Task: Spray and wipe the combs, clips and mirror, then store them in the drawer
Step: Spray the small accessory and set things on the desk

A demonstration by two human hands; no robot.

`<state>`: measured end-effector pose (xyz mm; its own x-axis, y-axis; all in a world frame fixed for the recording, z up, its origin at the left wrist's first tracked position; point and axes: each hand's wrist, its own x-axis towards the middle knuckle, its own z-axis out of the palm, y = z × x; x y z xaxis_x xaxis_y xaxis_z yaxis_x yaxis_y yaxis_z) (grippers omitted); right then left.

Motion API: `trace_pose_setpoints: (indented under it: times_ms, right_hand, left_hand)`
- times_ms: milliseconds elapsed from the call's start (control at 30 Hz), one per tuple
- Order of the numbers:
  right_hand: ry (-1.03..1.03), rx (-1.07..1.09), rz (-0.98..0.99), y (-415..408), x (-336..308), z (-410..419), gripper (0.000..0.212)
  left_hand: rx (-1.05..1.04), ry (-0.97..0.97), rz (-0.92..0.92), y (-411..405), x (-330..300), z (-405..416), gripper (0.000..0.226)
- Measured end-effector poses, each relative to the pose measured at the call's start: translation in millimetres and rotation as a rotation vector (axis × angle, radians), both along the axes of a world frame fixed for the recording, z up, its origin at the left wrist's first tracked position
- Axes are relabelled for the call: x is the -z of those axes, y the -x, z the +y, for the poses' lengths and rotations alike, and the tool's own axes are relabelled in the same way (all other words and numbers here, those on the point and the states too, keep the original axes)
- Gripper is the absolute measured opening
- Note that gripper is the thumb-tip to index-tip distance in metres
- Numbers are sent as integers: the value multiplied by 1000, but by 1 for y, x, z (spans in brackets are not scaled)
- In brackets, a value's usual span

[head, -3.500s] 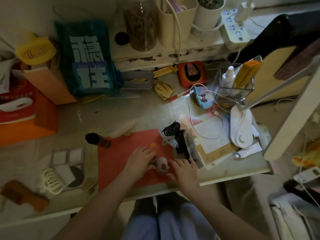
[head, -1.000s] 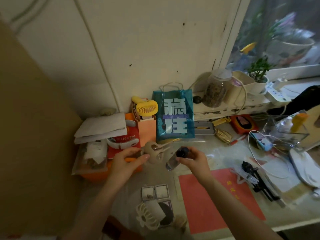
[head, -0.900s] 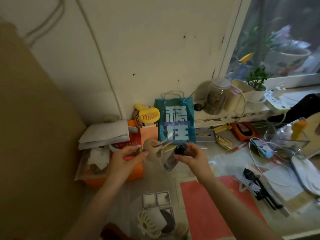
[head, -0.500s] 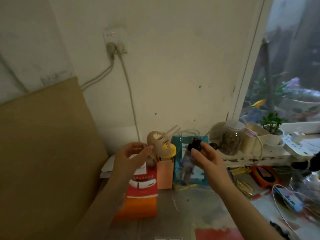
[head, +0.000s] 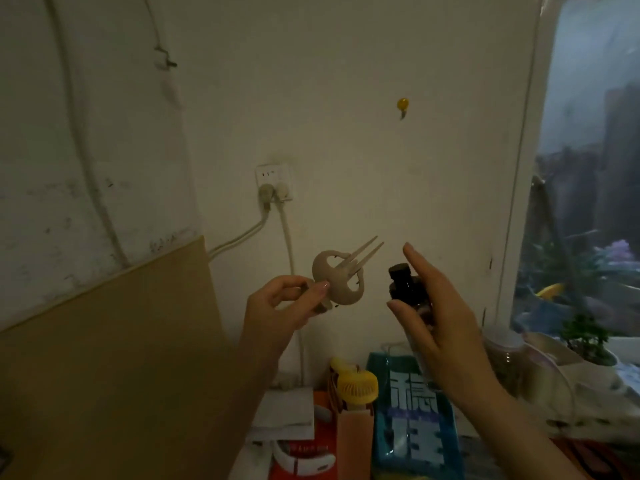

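My left hand pinches a beige claw hair clip by its handles and holds it up in front of the wall, teeth pointing up and right. My right hand grips a small spray bottle with a dark cap, its forefinger raised straight above the cap. The cap faces the clip, a short gap apart. The combs, the mirror and the drawer are out of view.
A wall socket with two plugs and hanging cables sits behind the clip. Below stand a teal paper bag, a yellow hand fan, an orange and red box. A brown board leans at left; a window at right.
Both hands have risen with the clip and the bottle, and my view has tilted up from the desk to the wall. The forefinger now stands lifted over the bottle's cap.
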<state>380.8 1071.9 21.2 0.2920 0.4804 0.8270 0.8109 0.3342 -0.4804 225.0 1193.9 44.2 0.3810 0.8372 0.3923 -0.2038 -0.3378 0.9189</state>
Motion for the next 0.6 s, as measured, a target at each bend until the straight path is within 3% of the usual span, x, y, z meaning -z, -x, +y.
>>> trace_pose_setpoints:
  times_ms: [133, 267, 433, 600]
  right_hand:
    - [-14, 112, -174, 6, -19, 5, 55]
    - [-39, 109, -124, 10, -34, -1, 52]
    - [-15, 221, -214, 6, -40, -8, 76]
    - [-28, 311, -305, 9, -47, -14, 70]
  left_hand:
    - [8, -26, -24, -4, -17, -3, 34]
    - [-1, -62, -16, -6, -29, -4, 27]
    - [10, -85, -5, -7, -39, -7, 29]
    - [27, -100, -3, -7, -44, -10, 30]
